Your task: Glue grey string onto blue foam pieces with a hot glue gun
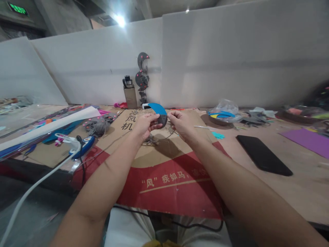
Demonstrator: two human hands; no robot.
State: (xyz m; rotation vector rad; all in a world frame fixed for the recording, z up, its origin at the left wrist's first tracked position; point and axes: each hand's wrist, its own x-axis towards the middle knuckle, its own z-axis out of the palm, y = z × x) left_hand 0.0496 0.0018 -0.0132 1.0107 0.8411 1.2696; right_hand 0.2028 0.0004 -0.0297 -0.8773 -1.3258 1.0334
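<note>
My left hand (pixel 146 124) pinches a small crescent-shaped foam piece (pixel 159 113), blue on top and dark grey below, held up over the cardboard sheet (pixel 164 171). My right hand (pixel 181 122) is closed beside it, its fingers pinched at the piece's right edge, seemingly on a thin grey thread that hangs down toward a tangle of thread (pixel 151 140) on the cardboard. Both forearms reach forward from the bottom of the view.
A black phone (pixel 263 155) lies to the right. A blue glue gun (pixel 83 144) with a white cable sits at left, near grey foam scraps. A bottle (pixel 130 93) and a hanging grey crescent mobile (pixel 142 77) stand against the white back wall. A bowl of foam cutouts (pixel 222 115) is at right.
</note>
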